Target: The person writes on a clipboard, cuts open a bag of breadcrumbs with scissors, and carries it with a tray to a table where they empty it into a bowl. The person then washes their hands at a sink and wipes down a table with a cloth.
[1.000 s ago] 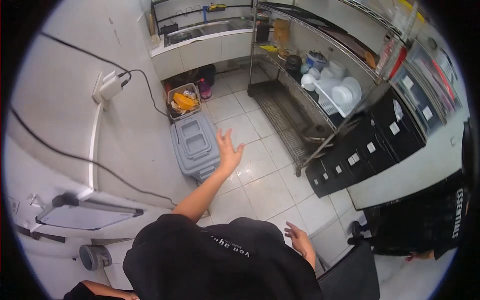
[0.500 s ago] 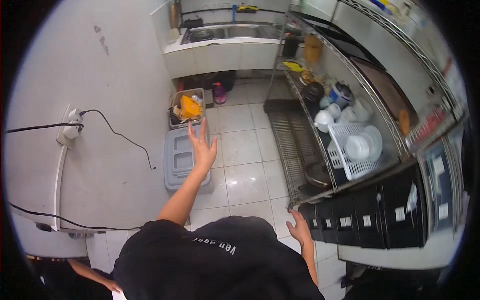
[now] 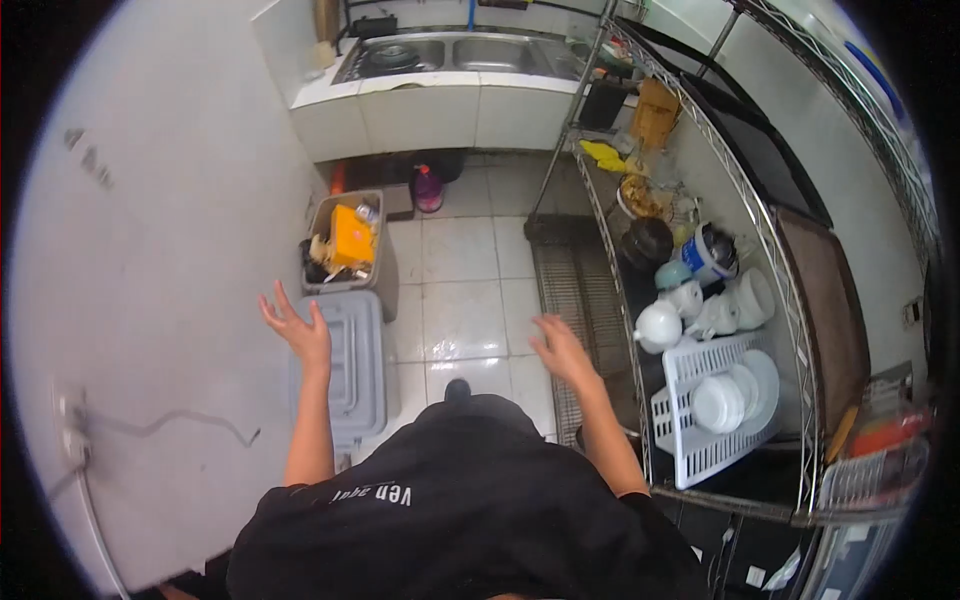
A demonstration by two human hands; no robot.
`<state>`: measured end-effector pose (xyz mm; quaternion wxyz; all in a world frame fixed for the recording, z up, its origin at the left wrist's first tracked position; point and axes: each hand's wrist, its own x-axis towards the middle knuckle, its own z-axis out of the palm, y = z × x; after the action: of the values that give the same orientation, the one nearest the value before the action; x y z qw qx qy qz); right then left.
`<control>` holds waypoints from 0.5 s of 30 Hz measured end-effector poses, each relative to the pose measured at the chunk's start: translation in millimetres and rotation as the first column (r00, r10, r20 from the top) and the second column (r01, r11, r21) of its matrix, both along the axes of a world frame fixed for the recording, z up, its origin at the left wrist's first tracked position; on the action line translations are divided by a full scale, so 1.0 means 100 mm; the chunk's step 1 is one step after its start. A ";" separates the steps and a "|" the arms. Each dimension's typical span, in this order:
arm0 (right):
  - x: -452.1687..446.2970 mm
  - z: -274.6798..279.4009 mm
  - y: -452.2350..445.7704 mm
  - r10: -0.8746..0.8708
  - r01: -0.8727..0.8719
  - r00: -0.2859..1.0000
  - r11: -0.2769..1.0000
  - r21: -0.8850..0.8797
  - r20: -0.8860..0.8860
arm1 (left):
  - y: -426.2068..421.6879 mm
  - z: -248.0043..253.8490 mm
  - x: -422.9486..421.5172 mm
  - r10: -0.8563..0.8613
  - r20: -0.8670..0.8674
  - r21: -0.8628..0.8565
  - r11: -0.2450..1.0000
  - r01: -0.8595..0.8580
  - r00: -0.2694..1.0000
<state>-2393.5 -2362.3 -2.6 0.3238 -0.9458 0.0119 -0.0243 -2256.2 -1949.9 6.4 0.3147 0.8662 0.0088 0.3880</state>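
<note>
My left hand (image 3: 300, 328) is raised with its fingers spread and nothing in it, over the left edge of a grey lidded storage bin (image 3: 367, 365). Out in front of me on the right, my right hand (image 3: 563, 350) also holds nothing; its fingers are stretched out and apart. Below it are the tiled floor (image 3: 465, 315) and the edge of a low slatted rack (image 3: 577, 300). Neither hand touches anything that I can see.
Beyond the grey bin stands an open bin (image 3: 386, 275) full of rubbish, with a purple bottle (image 3: 428, 190) farther back. A sink (image 3: 495, 53) spans the far wall. Along the right, wire shelving (image 3: 757, 205) carries a white dish rack (image 3: 697, 458), white crockery and pots.
The view has moved forward toward the sink and shelving. My left hand has shifted left, and my right hand has come up and forward. Both stay bare.
</note>
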 end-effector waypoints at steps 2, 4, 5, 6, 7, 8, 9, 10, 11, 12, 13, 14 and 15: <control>0.51 -0.02 0.00 0.000 -0.001 1.000 1.000 -0.030 -0.029 | -0.39 -0.07 0.46 -0.102 -0.038 -0.054 0.994 0.100 0.994; 1.07 0.05 -0.10 0.101 -0.101 0.995 0.995 0.011 0.003 | -0.94 -0.04 0.86 -0.205 -0.073 -0.112 0.974 0.196 0.976; 1.34 0.05 -0.23 0.090 -0.090 0.996 0.996 0.007 -0.009 | -1.26 0.01 1.03 -0.311 -0.074 -0.028 0.950 0.309 0.948; 1.65 0.02 -0.37 0.070 -0.070 0.998 0.998 -0.008 0.008 | -1.57 0.09 1.22 -0.412 -0.082 0.058 0.907 0.417 0.907; 1.97 -0.03 -0.54 0.047 -0.047 0.998 0.999 -0.020 0.031 | -1.86 0.16 1.41 -0.425 -0.086 0.059 0.901 0.430 0.901; 2.30 -0.11 -0.74 0.033 -0.033 0.999 0.999 -0.014 0.027 | -2.13 0.22 1.61 -0.492 -0.056 0.061 0.867 0.495 0.869; 2.61 -0.23 -0.98 -0.014 0.014 1.000 1.000 -0.004 0.022 | -2.34 0.28 1.81 -0.557 -0.031 0.065 0.828 0.557 0.830; 2.91 -0.33 -1.24 -0.063 0.063 0.998 0.998 0.008 0.017 | -2.51 0.33 2.04 -0.569 -0.042 0.069 0.818 0.571 0.821; 3.21 -0.39 -1.49 -0.096 0.095 0.994 0.995 0.034 0.047 | -2.67 0.37 2.27 -0.582 0.007 0.062 0.812 0.581 0.813; 3.53 -0.47 -1.77 -0.121 0.117 0.990 0.991 0.058 0.071 | -2.81 0.39 2.47 -0.586 0.053 0.051 0.811 0.583 0.809; 3.96 -0.65 -2.15 -0.132 0.125 0.977 0.991 0.050 0.167 | -2.88 0.43 2.69 -0.577 0.066 0.054 0.817 0.575 0.814; 4.29 -0.87 -2.47 -0.135 0.127 0.956 0.991 0.049 0.260 | -2.86 0.39 2.86 -0.564 0.047 0.052 0.826 0.561 0.825; 4.56 -0.90 -2.74 -0.252 0.241 0.926 0.968 0.072 0.283 | -2.85 0.42 3.14 -0.526 0.051 0.038 0.851 0.524 0.849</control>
<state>-1937.8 -2636.5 -92.2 0.3333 -0.9169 0.0835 -0.2029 -1942.4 -2235.3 48.2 0.3988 0.8274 -0.2419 0.3128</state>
